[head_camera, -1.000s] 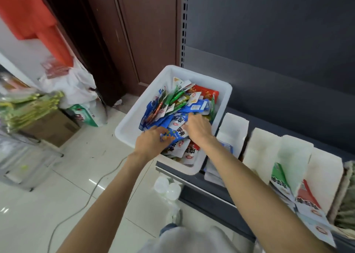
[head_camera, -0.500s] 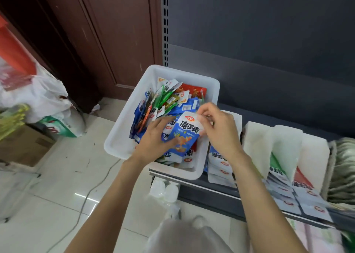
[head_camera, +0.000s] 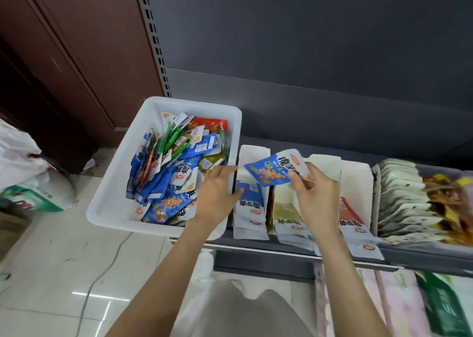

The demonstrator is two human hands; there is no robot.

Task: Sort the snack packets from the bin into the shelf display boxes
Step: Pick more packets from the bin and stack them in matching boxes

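My right hand (head_camera: 311,190) pinches a blue packet (head_camera: 275,167) above the display boxes. My left hand (head_camera: 217,190), fingers loose and empty, sits at the bin (head_camera: 115,183) rim. Placing step: next, drop it into the blue box (head_camera: 249,203) directly below, label aligned.

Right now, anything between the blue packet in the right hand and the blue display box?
Nothing solid blocks it. The right hand holds the blue packet just above the blue display box, whose top is open. The left hand sits at that box's left edge, by the white bin, close to the drop path.
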